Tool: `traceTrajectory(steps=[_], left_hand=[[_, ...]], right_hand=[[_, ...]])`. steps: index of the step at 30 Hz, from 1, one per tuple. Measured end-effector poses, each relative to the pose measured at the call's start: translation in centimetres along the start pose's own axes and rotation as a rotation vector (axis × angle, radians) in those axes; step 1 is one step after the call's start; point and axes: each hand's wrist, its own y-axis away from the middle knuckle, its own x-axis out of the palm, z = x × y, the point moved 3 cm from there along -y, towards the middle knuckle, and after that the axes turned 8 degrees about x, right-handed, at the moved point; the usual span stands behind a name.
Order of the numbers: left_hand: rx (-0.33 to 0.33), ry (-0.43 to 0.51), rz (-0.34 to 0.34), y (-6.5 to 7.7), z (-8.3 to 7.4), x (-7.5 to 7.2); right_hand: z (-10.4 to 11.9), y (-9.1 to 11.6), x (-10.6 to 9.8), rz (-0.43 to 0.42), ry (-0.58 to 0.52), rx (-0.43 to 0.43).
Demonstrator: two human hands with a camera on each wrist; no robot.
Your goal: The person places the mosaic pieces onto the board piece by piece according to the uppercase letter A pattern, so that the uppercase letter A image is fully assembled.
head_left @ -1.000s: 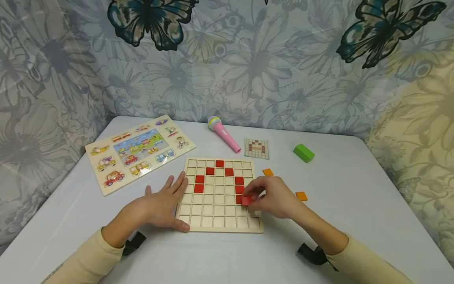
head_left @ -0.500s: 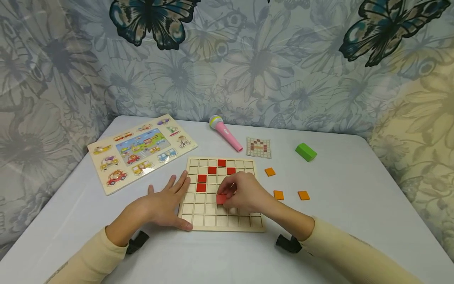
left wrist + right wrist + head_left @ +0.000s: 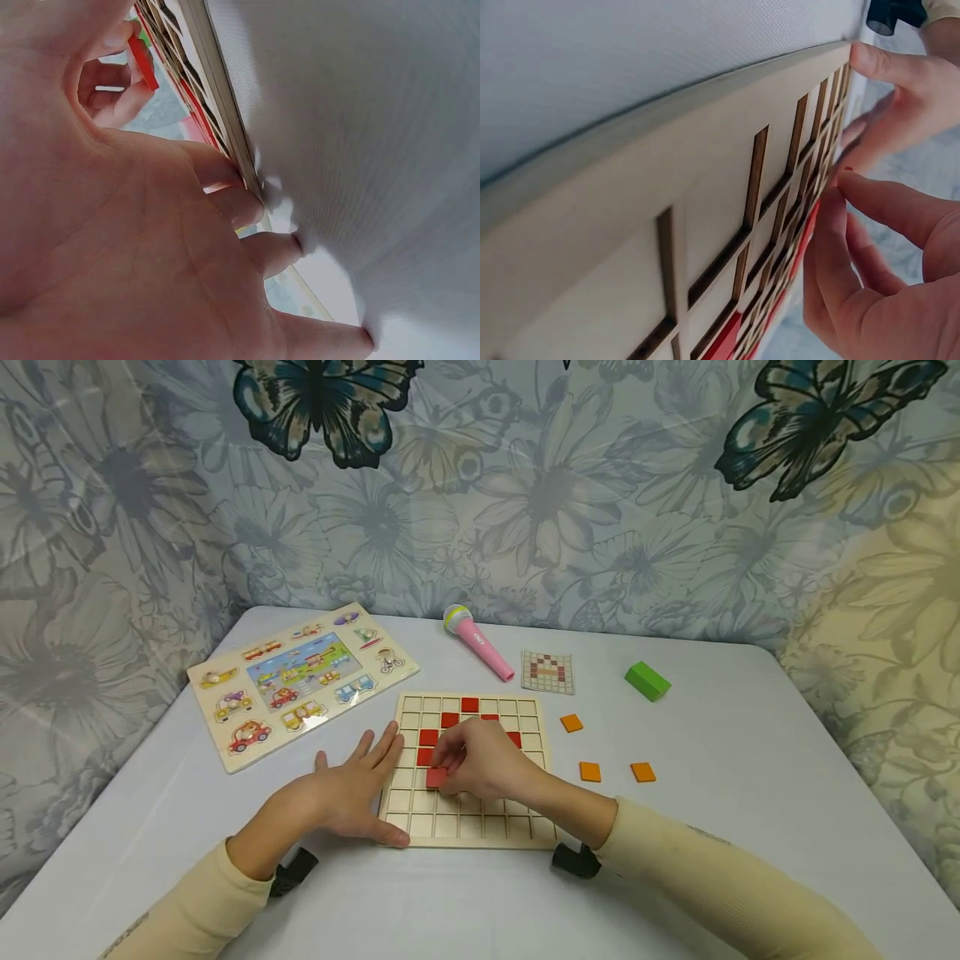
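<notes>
In the head view my right hand (image 3: pixel 483 760) pinches a red square tile (image 3: pixel 436 778) over the left part of a wooden grid board (image 3: pixel 480 841). The held tile is just below a red tile (image 3: pixel 424 757) set in the board. Other red tiles form a peak shape, with a red tile (image 3: pixel 469 704) at the top; my right hand hides some of them. My left hand (image 3: pixel 348 795) rests with fingers spread along the board's left edge, its thumb at the front left corner. The left wrist view shows the pinched red tile (image 3: pixel 142 63) tilted, clear of the board.
Several orange tiles, one of them an orange tile (image 3: pixel 590 772), lie right of the board. Behind it are a small pattern card (image 3: pixel 547 672) and a pink toy microphone (image 3: pixel 480 647). A green block (image 3: pixel 647 681) stands back right; a picture puzzle board (image 3: pixel 303 681) lies back left.
My right hand has carried the red tile leftward across the board, from its right side to the left column of red tiles. My left hand has stayed at the board's edge.
</notes>
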Motion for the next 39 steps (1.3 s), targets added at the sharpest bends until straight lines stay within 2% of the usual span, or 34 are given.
traceTrajectory(steps=[6, 20, 28, 39], left_hand=[[-0.002, -0.001, -0.001, -0.1, 0.0, 0.0], [-0.002, 0.000, 0.006, 0.0, -0.1, -0.2], [-0.007, 0.000, 0.005, 0.0, -0.3, -0.2], [0.000, 0.009, 0.009, -0.1, 0.6, 0.4]], right_hand=[[0.4, -0.6, 0.5, 0.000, 0.028, -0.015], [0.3, -1.4, 1.0, -0.004, 0.087, 0.009], [0.4, -1.5, 1.1, -0.008, 0.097, -0.021], [0.3, -1.4, 1.3, 0.013, 0.095, -0.010]])
